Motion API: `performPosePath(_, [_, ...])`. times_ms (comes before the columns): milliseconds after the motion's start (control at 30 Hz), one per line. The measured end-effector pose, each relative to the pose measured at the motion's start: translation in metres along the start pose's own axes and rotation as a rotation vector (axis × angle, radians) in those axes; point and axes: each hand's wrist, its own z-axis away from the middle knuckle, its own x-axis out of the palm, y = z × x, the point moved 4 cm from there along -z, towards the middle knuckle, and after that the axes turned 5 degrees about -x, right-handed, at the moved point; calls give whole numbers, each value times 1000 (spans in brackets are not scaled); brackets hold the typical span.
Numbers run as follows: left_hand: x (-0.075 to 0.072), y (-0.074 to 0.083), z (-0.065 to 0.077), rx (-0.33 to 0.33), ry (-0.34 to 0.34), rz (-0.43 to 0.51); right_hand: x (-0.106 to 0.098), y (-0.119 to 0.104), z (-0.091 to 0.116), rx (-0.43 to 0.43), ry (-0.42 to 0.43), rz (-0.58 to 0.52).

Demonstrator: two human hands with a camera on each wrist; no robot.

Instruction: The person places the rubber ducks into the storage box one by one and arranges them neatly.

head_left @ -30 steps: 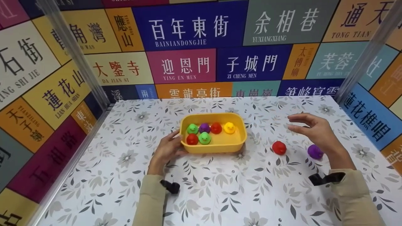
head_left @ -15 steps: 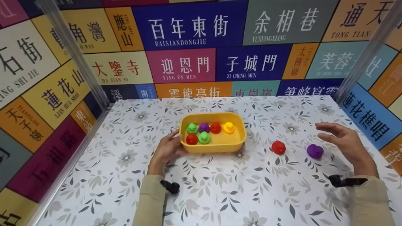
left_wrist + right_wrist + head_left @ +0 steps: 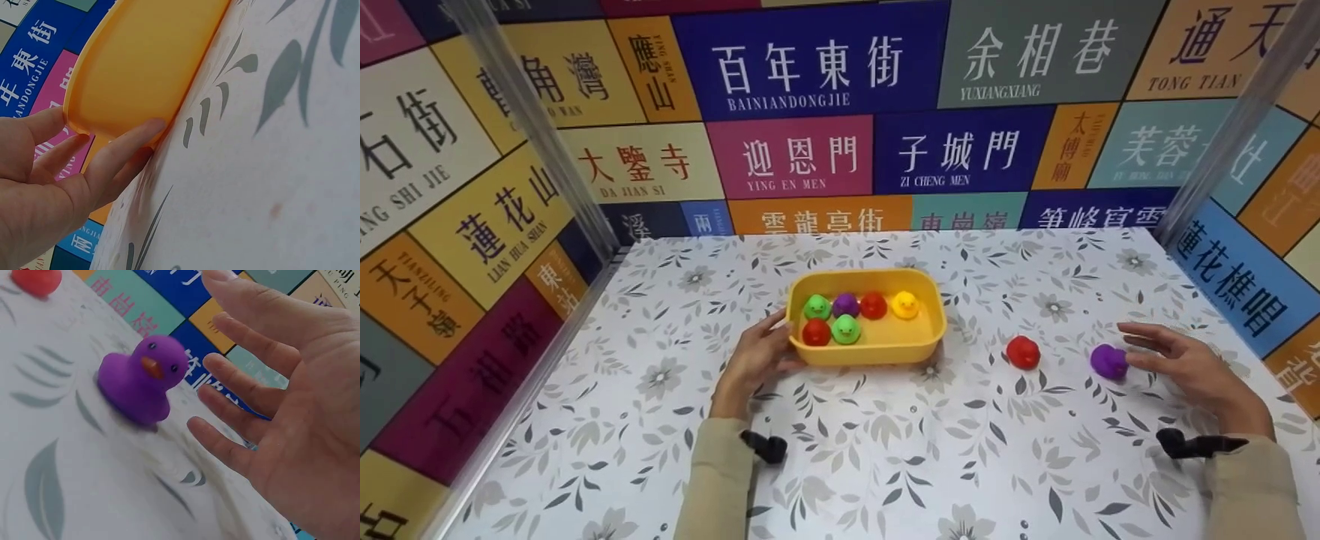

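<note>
My left hand rests against the left end of a yellow plastic tub. Its fairly straight fingers touch the rim and outer wall, as the left wrist view shows. Inside the tub sit several small toy ducks, among them a yellow duck, a purple duck and a green duck. My right hand is spread beside another purple duck on the table. In the right wrist view, a gap separates its fingers from that duck. A red duck lies between tub and purple duck.
The table has a white cloth with grey leaves and flowers. Panels with large characters stand behind it and along both sides. Clear upright posts mark the back corners. Both wrists wear black straps.
My right hand has moved right, past the purple duck, then lowered toward its right side. My left hand, the tub and the ducks have stayed in place.
</note>
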Motion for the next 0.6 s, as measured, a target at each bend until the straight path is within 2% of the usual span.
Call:
performPosePath(100, [-1, 1, -1, -6, -1, 2, 5, 7, -2, 96, -51, -165])
performPosePath(167, [-1, 1, -1, -9, -2, 1, 8, 12, -1, 140, -68, -230])
performPosePath(367, [0, 1, -2, -5, -1, 2, 9, 15, -2, 177, -54, -216])
performPosePath(600, [1, 2, 0, 4, 11, 5, 10, 16, -3, 177, -39, -171])
